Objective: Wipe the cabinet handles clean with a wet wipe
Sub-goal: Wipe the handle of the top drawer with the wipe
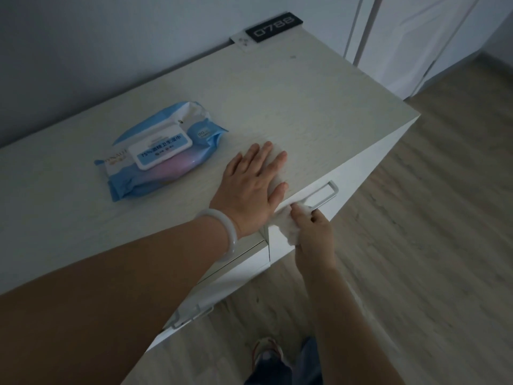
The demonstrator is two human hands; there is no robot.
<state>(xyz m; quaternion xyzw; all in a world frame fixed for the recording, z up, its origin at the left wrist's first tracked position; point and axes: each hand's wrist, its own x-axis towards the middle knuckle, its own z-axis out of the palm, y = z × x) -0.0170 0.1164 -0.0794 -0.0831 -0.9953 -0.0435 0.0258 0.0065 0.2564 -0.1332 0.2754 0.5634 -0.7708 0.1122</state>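
A low white cabinet with a pale wood top (305, 107) fills the middle of the head view. My left hand (252, 187) lies flat on the top near its front edge, fingers straight. My right hand (313, 237) grips a crumpled white wet wipe (288, 223) and holds it against the near end of the silver bar handle (329, 194) on the right door. A second silver handle (191, 315) sticks out from the left door, lower in the frame, untouched.
A blue and pink pack of wet wipes (161, 151), lid closed, lies on the top left of my left hand. A black number plate (274, 26) stands at the back edge. Wood floor lies to the right; my shoe (266, 354) is below.
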